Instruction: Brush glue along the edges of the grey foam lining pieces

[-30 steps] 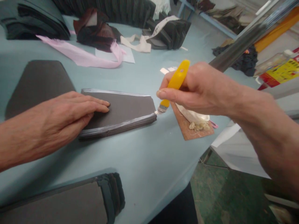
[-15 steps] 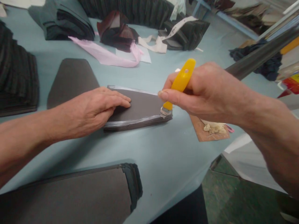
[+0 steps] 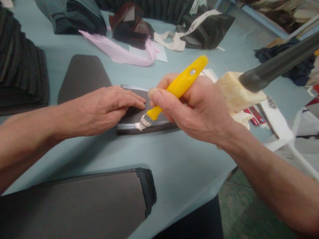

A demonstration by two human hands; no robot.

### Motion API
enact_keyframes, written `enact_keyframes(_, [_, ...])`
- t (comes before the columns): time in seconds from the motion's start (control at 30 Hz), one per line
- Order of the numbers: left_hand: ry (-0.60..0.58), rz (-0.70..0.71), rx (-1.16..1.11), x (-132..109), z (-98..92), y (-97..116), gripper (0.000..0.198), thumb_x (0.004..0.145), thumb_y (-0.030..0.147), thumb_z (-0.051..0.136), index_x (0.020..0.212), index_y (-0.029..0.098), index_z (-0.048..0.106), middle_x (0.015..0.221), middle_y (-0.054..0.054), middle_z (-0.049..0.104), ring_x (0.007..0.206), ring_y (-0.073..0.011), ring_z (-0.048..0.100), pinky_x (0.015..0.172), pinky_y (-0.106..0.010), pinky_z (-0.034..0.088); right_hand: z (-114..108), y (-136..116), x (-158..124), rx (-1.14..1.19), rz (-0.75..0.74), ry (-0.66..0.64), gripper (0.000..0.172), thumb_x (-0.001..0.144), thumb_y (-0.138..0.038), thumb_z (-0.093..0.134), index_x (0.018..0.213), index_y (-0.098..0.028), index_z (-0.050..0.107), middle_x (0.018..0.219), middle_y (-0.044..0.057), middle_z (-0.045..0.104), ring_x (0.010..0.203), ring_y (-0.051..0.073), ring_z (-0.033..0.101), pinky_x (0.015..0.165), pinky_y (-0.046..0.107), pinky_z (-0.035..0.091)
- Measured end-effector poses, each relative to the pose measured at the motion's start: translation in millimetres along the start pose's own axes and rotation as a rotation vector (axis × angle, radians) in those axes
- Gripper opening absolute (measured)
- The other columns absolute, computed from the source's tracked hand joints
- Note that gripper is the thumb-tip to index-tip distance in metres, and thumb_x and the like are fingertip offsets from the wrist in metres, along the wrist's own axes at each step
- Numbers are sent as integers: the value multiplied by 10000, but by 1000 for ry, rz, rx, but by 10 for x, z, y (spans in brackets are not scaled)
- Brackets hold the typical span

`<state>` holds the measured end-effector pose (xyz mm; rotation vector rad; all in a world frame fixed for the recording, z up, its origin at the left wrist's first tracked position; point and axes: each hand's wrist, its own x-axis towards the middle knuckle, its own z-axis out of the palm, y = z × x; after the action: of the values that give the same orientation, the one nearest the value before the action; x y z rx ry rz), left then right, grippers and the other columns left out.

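Above blue-green table (image 3: 194,162), left hand (image 3: 107,109) laid open on dark stack (image 3: 133,115), right hand (image 3: 199,111) gripping yellow-handled brush (image 3: 183,79)

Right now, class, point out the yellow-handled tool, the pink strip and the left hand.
Yellow-handled tool (image 3: 182,80), head view: middle of the handle.
Pink strip (image 3: 119,53), head view: middle of its length.
Left hand (image 3: 112,102), head view: back of the hand.

The single view comes from a camera worn on the person's head, facing forward and down at close range over the blue-green table (image 3: 181,162). The left hand (image 3: 107,108) reaches in from 9 o'clock, the right hand (image 3: 196,109) from 4 o'clock. Floor (image 3: 244,209) shows between 4 and 5 o'clock; a dark row of pieces (image 3: 164,11) borders the frame at 12 o'clock.
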<state>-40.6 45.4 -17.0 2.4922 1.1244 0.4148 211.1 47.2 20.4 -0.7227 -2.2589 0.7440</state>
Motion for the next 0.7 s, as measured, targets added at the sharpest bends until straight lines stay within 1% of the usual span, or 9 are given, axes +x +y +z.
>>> enact_keyframes(0.07, [-4, -15, 13, -5, 9, -30, 608, 998, 309, 287, 1377, 166, 740, 1366, -75, 768, 1334, -253, 687, 1287, -504, 476, -81, 46, -50, -54, -9, 14, 384, 1070, -320, 657, 711, -224, 561, 604, -78, 518, 539, 82, 441, 607, 275, 397])
enact_keyframes(0.13, [8, -14, -3, -9, 19, -75, 601, 990, 356, 308, 1354, 193, 758, 1389, -45, 763, 1350, -265, 687, 1307, -510, 462, -188, 77, -107, -141, 20, 44, 387, 1071, -329, 641, 704, -229, 570, 611, -69, 539, 550, 91, 466, 580, 280, 380])
enact_keyframes(0.27, [21, -23, -20, -4, 17, -104, 573, 965, 423, 365, 1327, 261, 779, 1371, 6, 767, 1322, -279, 709, 1309, -500, 476, -447, 93, -231, -282, 84, 52, 412, 1045, -306, 655, 652, -224, 567, 569, -65, 532, 513, 82, 447, 527, 277, 353])
enact_keyframes(0.33, [12, -53, -3, 4, 5, -64, 588, 978, 426, 336, 1322, 244, 777, 1351, -10, 768, 1303, -269, 709, 1308, -498, 474, -571, 88, -313, -326, 119, 67, 410, 1029, -291, 676, 640, -215, 572, 567, -66, 540, 507, 69, 448, 515, 271, 342])
enact_keyframes(0.43, [7, -97, 12, 18, -5, 18, 596, 994, 466, 334, 1317, 217, 769, 1336, -42, 771, 1275, -259, 704, 1306, -495, 468, -699, 76, -470, -406, 181, 169, 374, 1023, -261, 682, 660, -199, 621, 619, -45, 607, 564, 67, 519, 534, 262, 355])
enact_keyframes(0.5, [5, -95, 14, 28, -2, 60, 591, 973, 590, 437, 1311, 236, 767, 1345, -48, 772, 1258, -282, 704, 1295, -498, 477, -729, 67, -581, -416, 192, 255, 330, 1033, -234, 650, 706, -190, 662, 607, -46, 604, 561, 61, 527, 532, 242, 366])
enact_keyframes(0.57, [-12, -86, 34, 38, 0, 90, 672, 906, 738, 554, 1321, 249, 757, 1369, -62, 762, 1263, -319, 695, 1283, -519, 486, -715, 56, -682, -375, 192, 315, 297, 1036, -228, 630, 745, -187, 673, 563, -63, 575, 509, 45, 496, 482, 217, 330])
enact_keyframes(0.6, [-23, -87, 51, 42, -1, 102, 726, 881, 790, 577, 1323, 240, 751, 1379, -78, 755, 1271, -337, 687, 1273, -531, 493, -695, 49, -728, -343, 193, 339, 301, 1036, -226, 625, 739, -187, 662, 547, -69, 563, 487, 38, 482, 457, 206, 303])
enact_keyframes(0.7, [-75, -108, 110, 45, -15, 127, 787, 910, 835, 513, 1321, 201, 733, 1409, -120, 729, 1318, -361, 653, 1252, -551, 499, -614, 29, -851, -232, 215, 410, 311, 1037, -204, 611, 730, -193, 661, 538, -75, 556, 470, 29, 481, 429, 180, 285])
